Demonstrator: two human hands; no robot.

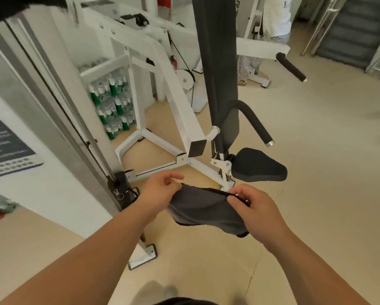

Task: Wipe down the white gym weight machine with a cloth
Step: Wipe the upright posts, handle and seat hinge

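Shrink-wrapped bottle packs [113,104] stood at 9 o'clock of the white machine frame [181,111]. The left hand [160,190] pinched the left top edge of the dark grey cloth [204,211]. The cloth hung slack in the air between both hands, at 6 o'clock of the frame. The right hand [254,208] pinched the right top edge, fingers curled round the hem. The black seat [259,167] sat at 1 o'clock of the right hand. The tall black back pad [217,51] rose at 12 o'clock of the cloth. Beige floor [316,194] lay below.
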